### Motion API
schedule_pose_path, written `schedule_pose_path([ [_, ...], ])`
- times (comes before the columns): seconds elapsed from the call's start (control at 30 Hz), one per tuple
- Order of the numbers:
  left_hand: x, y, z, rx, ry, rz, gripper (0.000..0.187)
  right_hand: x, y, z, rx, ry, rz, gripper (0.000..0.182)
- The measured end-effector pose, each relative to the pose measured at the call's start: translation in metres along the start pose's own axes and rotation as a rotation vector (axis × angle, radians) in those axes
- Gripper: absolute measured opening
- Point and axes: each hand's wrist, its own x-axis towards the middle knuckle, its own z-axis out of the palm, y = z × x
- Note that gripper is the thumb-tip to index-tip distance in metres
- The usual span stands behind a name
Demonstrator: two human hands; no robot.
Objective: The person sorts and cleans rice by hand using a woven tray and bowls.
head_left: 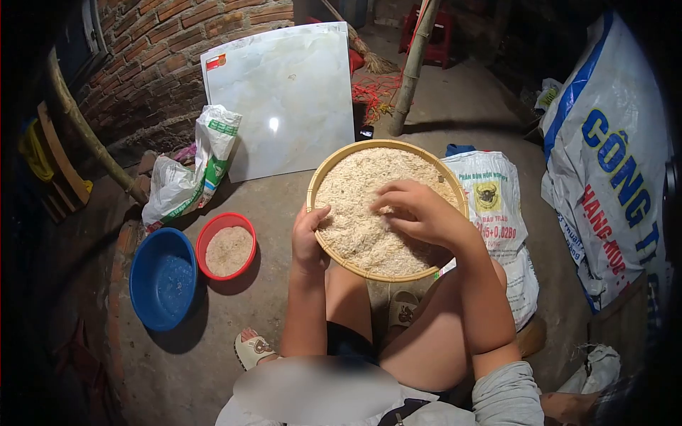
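A round bamboo winnowing tray (317,241) full of pale, husky grain (355,192) is held above my lap. My left hand (310,238) grips its left rim, thumb on top and fingers underneath. Over the middle of the grain is my right hand (415,209), its fingers bent and drawn toward the thumb. Whatever lies between those fingertips is too small to make out. A few darker specks show among the grain.
On the floor to the left stand a blue basin (162,284) and a red basin (201,248) with grain in it. White sacks (490,184) lie at right, beside a large printed sack (604,163). A marble-look panel (284,99) leans behind, near a wooden pole (415,67).
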Motion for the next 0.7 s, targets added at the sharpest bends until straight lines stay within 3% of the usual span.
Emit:
schedule_pose_path([
  [0.07, 0.001, 0.001, -0.001, -0.015, -0.004, -0.004, 0.038, 0.002, 0.005, -0.007, 0.067, -0.066, 0.007, 0.021],
  [0.13, 0.001, 0.005, -0.005, -0.012, 0.032, 0.015, 0.038, -0.003, 0.018, -0.013, -0.195, 0.424, 0.002, 0.023],
  [0.2, -0.001, 0.012, -0.004, -0.036, 0.052, 0.023, 0.036, -0.007, 0.035, -0.027, -0.468, 0.635, 0.158, 0.029],
  [0.23, -0.001, 0.016, -0.005, -0.051, 0.042, 0.043, 0.034, -0.009, 0.046, -0.025, -0.467, 0.635, 0.155, 0.029],
  [0.3, -0.003, 0.022, -0.003, -0.048, 0.045, 0.083, 0.033, -0.011, 0.064, -0.021, 0.084, 0.811, 0.571, 0.037],
  [0.33, -0.005, 0.027, -0.003, -0.047, 0.041, 0.087, 0.033, -0.01, 0.063, -0.021, 0.083, 0.814, 0.566, 0.037],
  [0.4, -0.009, 0.036, -0.004, 0.043, 0.131, 0.153, 0.035, -0.002, 0.049, -0.018, 0.86, 0.511, 0.72, 0.041],
  [0.43, -0.012, 0.045, -0.006, 0.047, 0.129, 0.158, 0.035, 0.005, 0.041, -0.016, 1.078, 0.554, 0.695, 0.035],
  [0.53, -0.019, 0.076, -0.007, -0.034, 0.086, 0.112, 0.039, 0.019, 0.049, -0.002, 1.346, 0.415, 0.539, 0.032],
  [0.6, -0.026, 0.095, -0.003, 0.041, 0.09, 0.17, 0.042, 0.027, 0.046, 0.011, 1.334, 0.471, 0.508, 0.031],
  [0.67, -0.032, 0.117, 0.005, 0.467, 0.135, 0.265, 0.04, 0.029, 0.047, 0.019, 1.349, 0.484, 0.479, 0.03],
  [0.7, -0.024, 0.137, -0.008, 0.943, 0.215, 0.278, 0.041, 0.03, 0.042, 0.023, 1.347, 0.482, 0.459, 0.03],
])
